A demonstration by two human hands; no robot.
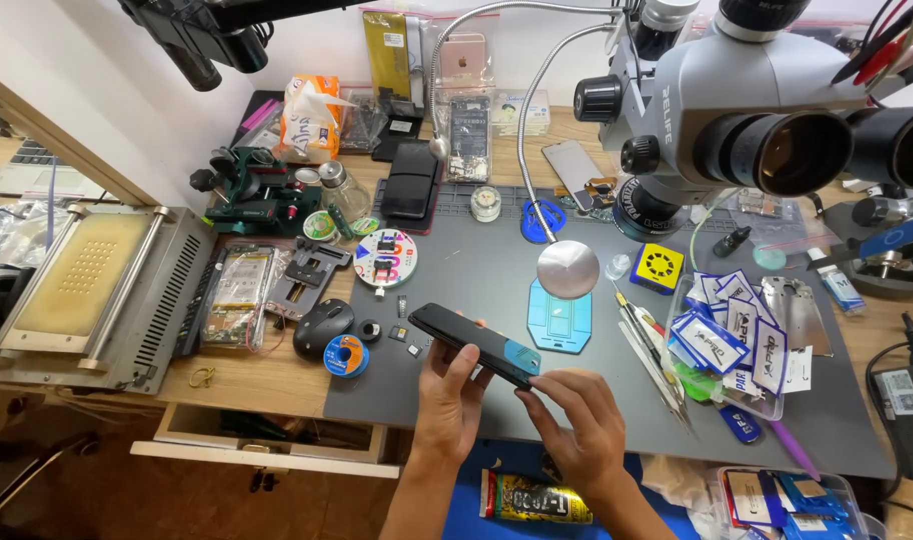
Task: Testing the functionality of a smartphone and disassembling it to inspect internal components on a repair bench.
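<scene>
Phone between left hand and right hand

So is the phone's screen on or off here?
Off: the phone, held above the grey mat by the left hand and right hand, shows a plain dark face, nothing lit.

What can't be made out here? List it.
- Head view: underside of the black phone, hidden by its own body and the left hand.
- Blue tab at the phone's end: too small to identify; right hand fingers cover its edge.
- Tube: partly behind the forearms.
</scene>
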